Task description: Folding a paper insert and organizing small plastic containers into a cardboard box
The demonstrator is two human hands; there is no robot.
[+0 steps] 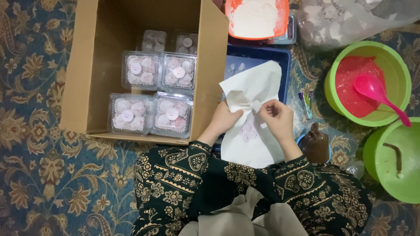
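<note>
A white sheet of round stickers (pixel 251 89) is held up between both hands over my lap. My left hand (pixel 225 119) pinches the sheet's lower left part. My right hand (pixel 277 117) pinches at the sheet's middle with thumb and fingertips, where the paper is creased. Left of the hands stands an open cardboard box (pixel 94 65) holding several clear plastic clamshell packs (pixel 151 113) of pink and white sweets, each with a round sticker on its lid. Both forearms wear dark sleeves with a gold pattern.
A blue tray (pixel 258 57) lies under the sheet. An orange bowl of white powder (pixel 256 17) sits behind it. At the right are a green bowl of red paste (pixel 367 83) with a pink spoon (pixel 378 94), another green bowl (pixel 393 161), and a brown bag (pixel 316 146).
</note>
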